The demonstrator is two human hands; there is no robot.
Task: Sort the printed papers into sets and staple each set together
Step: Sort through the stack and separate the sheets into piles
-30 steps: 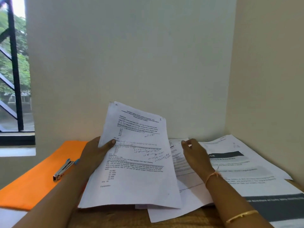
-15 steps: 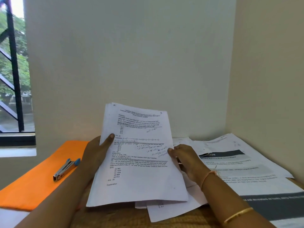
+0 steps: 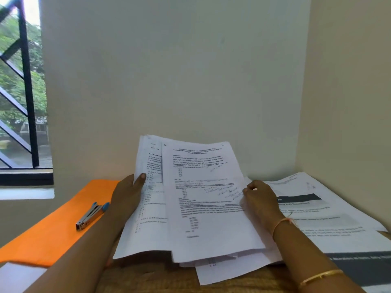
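The step in hand is the sorting; I judge that no stapling has begun yet. The left grip (image 3: 127, 197) grasps the bundle of papers (image 3: 148, 229) at its left edge, with the thumb laid on the front and the fingers hidden behind. The bundle stands tilted up toward the camera, and its lower edge is near the table (image 3: 148, 278). The right grip (image 3: 260, 199) pinches the right edge of the top sheet (image 3: 211, 208), which lies shifted to the right, so the page under it shows a strip of print.

The next move probably calls for lifting this one sheet free without dragging the page below, then laying it on the correct pile. The paper is thin, white and limp, printed in small black text with some handwriting. It bends easily, so a light pinch near the edge seems best.

The stapler (image 3: 92, 215) is small, of shiny metal with a blue end. It lies on the smooth orange folder (image 3: 53, 240), just beside the left wrist. The spread papers (image 3: 328, 225), some with dark grey bands, lie flat on the right. The table surface looks brown and coarse, perhaps woven.
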